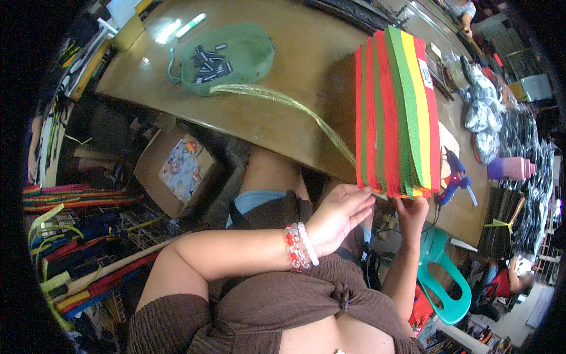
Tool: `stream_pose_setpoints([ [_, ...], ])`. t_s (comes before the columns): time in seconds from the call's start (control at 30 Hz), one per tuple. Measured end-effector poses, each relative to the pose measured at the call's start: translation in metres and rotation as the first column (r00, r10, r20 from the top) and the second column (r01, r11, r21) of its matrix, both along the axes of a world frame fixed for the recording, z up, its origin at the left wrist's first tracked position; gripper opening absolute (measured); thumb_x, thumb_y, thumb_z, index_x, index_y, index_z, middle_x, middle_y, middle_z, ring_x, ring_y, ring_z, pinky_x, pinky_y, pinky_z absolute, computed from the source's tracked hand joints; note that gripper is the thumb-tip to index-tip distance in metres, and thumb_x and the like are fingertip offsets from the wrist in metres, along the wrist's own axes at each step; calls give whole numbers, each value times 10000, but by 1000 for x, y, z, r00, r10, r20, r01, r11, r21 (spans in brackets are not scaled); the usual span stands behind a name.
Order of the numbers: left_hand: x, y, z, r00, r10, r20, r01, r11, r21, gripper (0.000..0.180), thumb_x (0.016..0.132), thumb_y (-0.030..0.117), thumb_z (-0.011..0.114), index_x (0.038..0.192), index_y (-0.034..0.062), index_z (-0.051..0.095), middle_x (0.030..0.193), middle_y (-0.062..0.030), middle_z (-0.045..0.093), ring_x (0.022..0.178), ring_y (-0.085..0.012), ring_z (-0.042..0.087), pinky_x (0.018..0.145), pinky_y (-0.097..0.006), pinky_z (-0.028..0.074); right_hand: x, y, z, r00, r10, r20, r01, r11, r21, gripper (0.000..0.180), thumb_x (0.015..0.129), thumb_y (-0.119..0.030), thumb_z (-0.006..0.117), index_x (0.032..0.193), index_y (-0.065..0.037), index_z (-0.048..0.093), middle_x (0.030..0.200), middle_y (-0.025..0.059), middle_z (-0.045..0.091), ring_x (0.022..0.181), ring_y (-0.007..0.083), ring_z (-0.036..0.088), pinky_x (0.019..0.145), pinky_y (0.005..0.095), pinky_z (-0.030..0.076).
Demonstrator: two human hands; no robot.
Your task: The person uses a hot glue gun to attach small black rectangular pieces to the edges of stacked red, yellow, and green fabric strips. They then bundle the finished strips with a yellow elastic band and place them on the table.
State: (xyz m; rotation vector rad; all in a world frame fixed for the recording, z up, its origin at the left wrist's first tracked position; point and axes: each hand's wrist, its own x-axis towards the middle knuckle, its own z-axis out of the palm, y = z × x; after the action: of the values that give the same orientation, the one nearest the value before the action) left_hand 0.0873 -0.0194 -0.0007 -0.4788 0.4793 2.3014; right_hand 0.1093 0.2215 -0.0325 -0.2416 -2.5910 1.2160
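Observation:
A thick stack of woven straps (383, 118) striped red, green and yellow lies at the right of the table, its near end by the table's front edge. My right hand (411, 209) reaches up to this end, its fingers closed on the lower edge of the front straps and partly hidden beneath them. At the stack's lower left corner is my left hand (342, 215), fingers stretched out, tips touching the corner. Beaded bracelets (299, 245) circle my left wrist. A small white label (425, 74) shows on the right side of the stack.
A green mesh bag (253, 56) on the brown table (312, 47) has small dark pieces (212, 64) on it. Near it lies a white-green marker (190, 26). A blue glue gun (457, 177) sits right of the stack. A cardboard box (153, 171) and a green chair (445, 283) stand below.

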Motion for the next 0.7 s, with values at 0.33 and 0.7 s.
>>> stream_pose_setpoints([
  [0.33, -10, 1, 2, 982, -30, -189, 44, 997, 68, 291, 964, 188, 593, 1211, 35, 580, 1208, -50, 621, 1131, -126, 576, 1021, -273, 446, -17, 1, 10, 998, 56, 31, -63, 938, 342, 278, 735, -40, 765, 985, 11, 655, 856, 165, 700, 785, 286, 696, 708, 388, 537],
  [0.7, -16, 0, 7, 979, -68, -192, 83, 994, 74, 287, 955, 225, 611, 1188, 59, 595, 1192, -27, 629, 1099, -102, 585, 996, -247, 453, -82, 38, -47, 987, -161, 0, 132, 815, -564, 346, 894, -166, 605, 1184, 22, 581, 1147, 118, 646, 1040, 256, 613, 898, 377, 477],
])
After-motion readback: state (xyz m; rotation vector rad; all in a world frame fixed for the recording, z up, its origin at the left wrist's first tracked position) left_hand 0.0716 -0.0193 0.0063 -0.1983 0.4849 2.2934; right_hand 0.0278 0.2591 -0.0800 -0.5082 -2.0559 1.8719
